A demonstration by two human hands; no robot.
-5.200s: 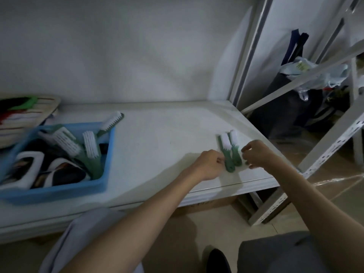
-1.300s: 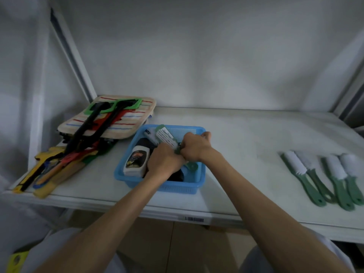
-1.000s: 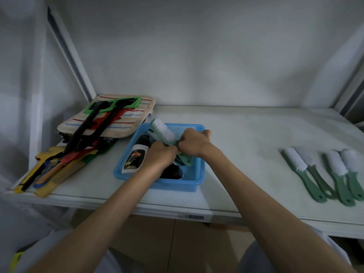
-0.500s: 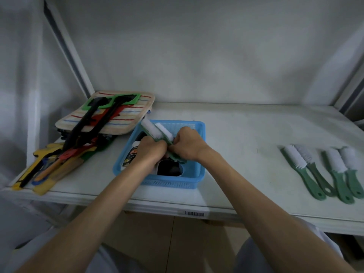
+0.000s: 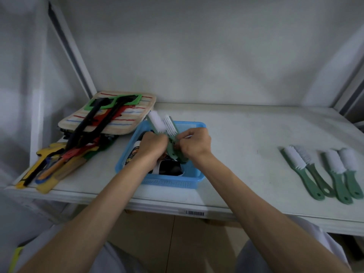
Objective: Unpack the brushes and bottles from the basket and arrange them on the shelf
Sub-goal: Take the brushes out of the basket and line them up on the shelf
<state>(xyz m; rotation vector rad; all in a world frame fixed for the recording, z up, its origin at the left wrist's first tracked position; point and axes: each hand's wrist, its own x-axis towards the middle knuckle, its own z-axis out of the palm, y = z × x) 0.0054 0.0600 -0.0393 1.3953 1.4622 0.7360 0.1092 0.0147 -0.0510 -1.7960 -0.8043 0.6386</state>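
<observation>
Both hands, left (image 5: 151, 147) and right (image 5: 194, 143), grip seemingly two brushes (image 5: 164, 126), now raised above the basket (image 5: 173, 182).

The bottles (image 5: 136, 152) in the basket (image 5: 169, 182) are largely hidden by the hands; their labels cannot be read. The shelf (image 5: 246, 134) is cut off at the right edge.

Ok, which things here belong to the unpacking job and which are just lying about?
Job:
- blue basket
- two brushes held by left hand and right hand
- bottles in basket
- four brushes laid out
- shelf

Lying about:
- striped mat
- coloured tools
</observation>
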